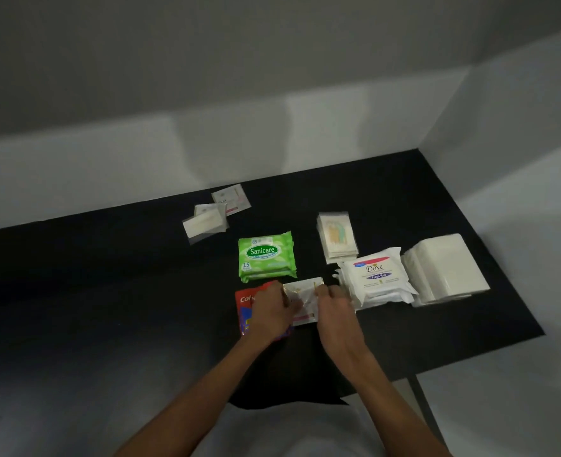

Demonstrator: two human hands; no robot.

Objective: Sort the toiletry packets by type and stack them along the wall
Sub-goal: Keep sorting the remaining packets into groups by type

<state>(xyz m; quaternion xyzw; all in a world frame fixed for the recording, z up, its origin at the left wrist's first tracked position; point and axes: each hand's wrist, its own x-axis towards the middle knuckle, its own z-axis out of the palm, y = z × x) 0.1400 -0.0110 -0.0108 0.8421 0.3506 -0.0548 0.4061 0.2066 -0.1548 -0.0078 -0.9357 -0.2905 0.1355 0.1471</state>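
Surface: black table [107,308]
Hands: left hand [270,313], right hand [336,311] pinch sachets [302,296] between them
Handling: likely light, slippery; hold edges

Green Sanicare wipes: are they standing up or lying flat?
Lying flat, label up. The green Sanicare wipes sit stacked on the black table; layered pack edges show at the front.

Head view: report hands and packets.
Status: left hand and right hand pinch clear sachet. Red Colgate packets under left hand. Three loose sachets near wall, unstacked.
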